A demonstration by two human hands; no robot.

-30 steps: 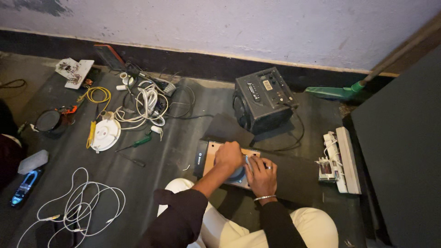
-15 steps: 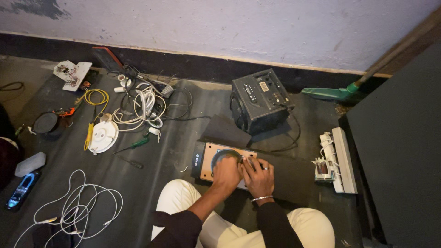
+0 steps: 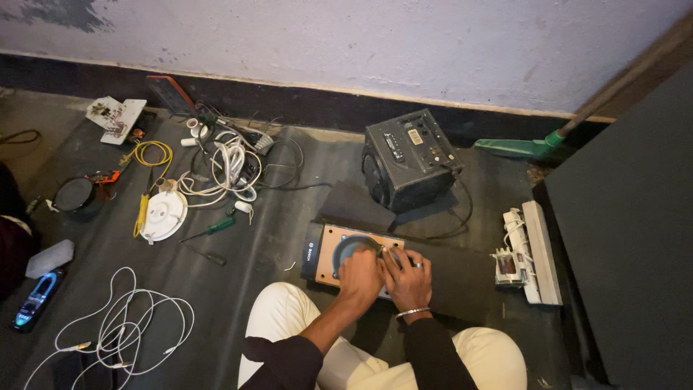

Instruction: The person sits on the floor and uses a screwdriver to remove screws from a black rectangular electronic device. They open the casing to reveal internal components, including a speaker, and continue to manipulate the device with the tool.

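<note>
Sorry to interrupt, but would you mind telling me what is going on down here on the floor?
A person sits on a dark mat with both hands on a flat wooden board with a round blue opening. The left hand and the right hand, which wears a ring, press side by side at its near edge. A black speaker box stands just behind. White cables, a green screwdriver and a white round fitting lie to the left.

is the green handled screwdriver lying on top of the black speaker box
No, the green-handled screwdriver lies on the dark floor mat, well left of the black speaker box.
</note>
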